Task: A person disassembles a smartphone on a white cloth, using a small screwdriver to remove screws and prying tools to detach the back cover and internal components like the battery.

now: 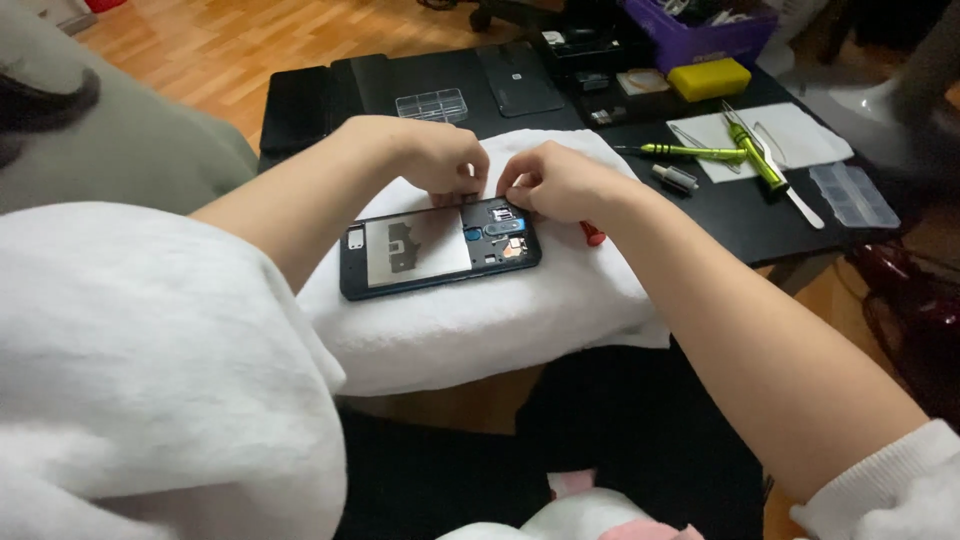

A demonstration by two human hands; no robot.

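An opened black smartphone (430, 252) with its back cover off lies on a folded white towel (500, 310), showing a silver plate and small circuit parts at its right end. My left hand (435, 157) rests at the phone's top edge, fingers pinched close together. My right hand (560, 180) sits beside it over the phone's top right corner, fingers curled; a red tool handle (594, 236) pokes out under this hand. Whatever the fingertips pinch is hidden.
On the black table (700, 215): green screwdrivers (690, 152), metal tweezers on a white cloth (780, 135), a yellow block (708, 78), a purple bin (700, 35), clear parts boxes (432, 104), a dark phone back cover (520, 78). Wooden floor beyond.
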